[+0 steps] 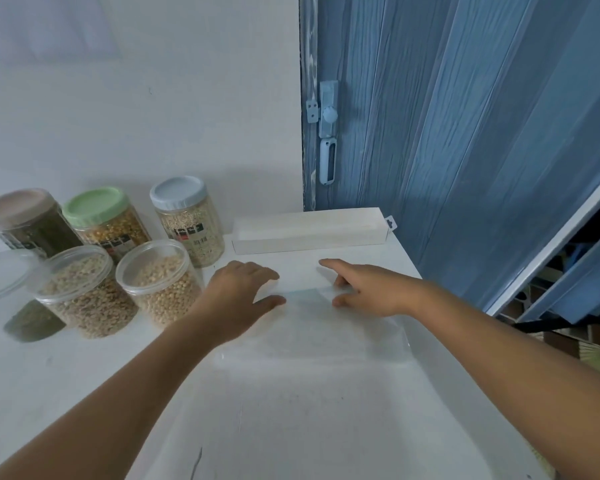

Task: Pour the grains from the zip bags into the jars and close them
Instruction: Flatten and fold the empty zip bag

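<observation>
Resting flat on the white surface (291, 427), an empty clear zip bag (312, 327) lay between both hands. The left hand (238, 296) was spread, palm down, its thumb at the bag's far left edge. The right hand (368, 289) was also spread, forefinger extended, thumb and fingers touching the bag's far right edge; neither hand pinched anything. To the left stood five jars: two uncapped ones (84, 289) (158, 278) holding pale grains, and three capped ones (25, 223) (106, 220) (187, 220) behind them. A white box (309, 230) lay beyond the hands.
</observation>
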